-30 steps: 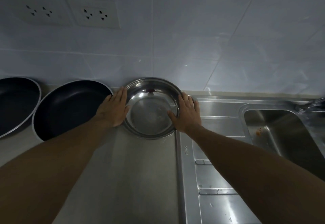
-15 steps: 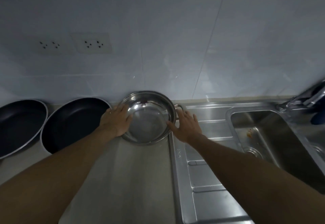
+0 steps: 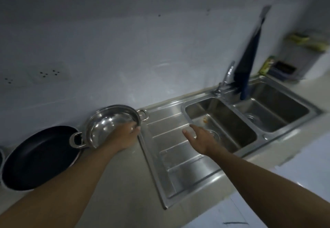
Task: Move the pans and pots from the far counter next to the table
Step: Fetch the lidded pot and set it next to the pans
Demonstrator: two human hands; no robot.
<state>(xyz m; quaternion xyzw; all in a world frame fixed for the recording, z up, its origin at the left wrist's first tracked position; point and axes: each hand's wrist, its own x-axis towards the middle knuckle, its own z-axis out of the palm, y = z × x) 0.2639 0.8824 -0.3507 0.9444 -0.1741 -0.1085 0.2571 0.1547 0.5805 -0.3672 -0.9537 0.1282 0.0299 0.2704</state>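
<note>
A shiny steel pot (image 3: 107, 122) with two small side handles leans tilted against the tiled wall at the back of the counter. My left hand (image 3: 125, 136) grips its lower right rim, fingers curled over the edge. My right hand (image 3: 201, 138) hovers apart from the pot, over the drainboard (image 3: 169, 165), fingers spread and holding nothing. A black non-stick pan (image 3: 39, 156) leans on the wall just left of the pot, touching the pot's left handle. The edge of another pan (image 3: 0, 156) shows at the far left.
A double steel sink (image 3: 223, 120) lies to the right, with a faucet (image 3: 226, 77) and a dark cloth (image 3: 248, 66) hanging behind it. A small rack (image 3: 282, 70) stands at the far right. Wall sockets (image 3: 50, 73) sit above the pans.
My right hand has let go of the pot and moved right over the drainboard. My left hand has shifted from the pot's left side to its lower right rim. The view has swung right.
</note>
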